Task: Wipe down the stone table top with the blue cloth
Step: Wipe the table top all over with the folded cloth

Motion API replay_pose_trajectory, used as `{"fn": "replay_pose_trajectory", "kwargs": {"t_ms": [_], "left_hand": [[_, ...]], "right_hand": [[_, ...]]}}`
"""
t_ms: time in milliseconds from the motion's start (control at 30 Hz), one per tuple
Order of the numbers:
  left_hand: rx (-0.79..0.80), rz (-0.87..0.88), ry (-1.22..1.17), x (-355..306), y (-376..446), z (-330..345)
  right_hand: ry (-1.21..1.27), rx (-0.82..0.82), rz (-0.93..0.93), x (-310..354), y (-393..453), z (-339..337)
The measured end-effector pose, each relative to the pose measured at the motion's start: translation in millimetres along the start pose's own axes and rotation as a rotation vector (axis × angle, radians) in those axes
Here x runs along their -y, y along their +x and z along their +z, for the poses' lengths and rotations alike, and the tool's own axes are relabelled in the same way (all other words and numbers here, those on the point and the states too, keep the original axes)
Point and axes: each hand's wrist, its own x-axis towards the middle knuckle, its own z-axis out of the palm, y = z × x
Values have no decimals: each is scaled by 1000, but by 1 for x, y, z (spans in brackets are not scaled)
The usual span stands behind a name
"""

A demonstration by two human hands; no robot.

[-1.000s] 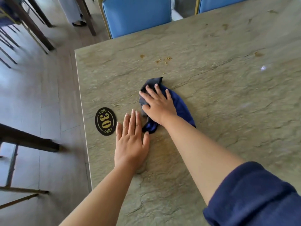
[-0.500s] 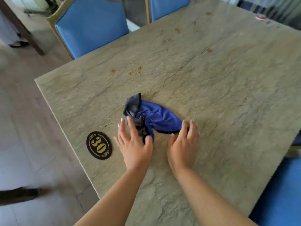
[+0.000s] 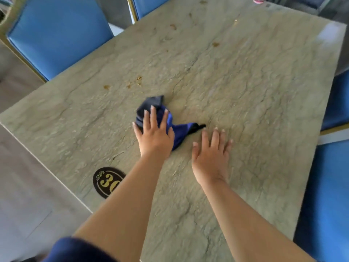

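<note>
Stone counter, greenish-tan, veined, fills most of the view. Blue cloth lies bunched near the counter's middle, a little left; darker grey-black fold at its far end, thin dark tail trailing to the right. Left hand lies flat on the cloth's near-left part, fingers straight and slightly spread, palm pressing down, nothing curled round the fabric. Right hand flat on bare stone just right of the cloth, fingers extended and together, fingertips close to the cloth's dark tail; contact with the tail cannot be told. It holds nothing. Brown specks and smears on the stone beyond the cloth, more further off toward the far end. Oval black plaque with gold "30" near the counter's near-left edge, partly covered by the left forearm. Dark blue sleeve at bottom left. Blue padded chairs with gold frames: one at far left, another along the right side.
</note>
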Motion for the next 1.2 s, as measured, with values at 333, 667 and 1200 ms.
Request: {"fn": "replay_pose_trajectory", "kwargs": {"t_ms": [333,667,1200], "left_hand": [[36,361,-38,88,-66,-3],[97,277,-125,173,27,-36],[66,572,19,292,44,-49]], "right_hand": [[187,-25,55,42,-38,-8],[296,40,247,177,-47,8],[169,-1,411,239,-70,18]]}}
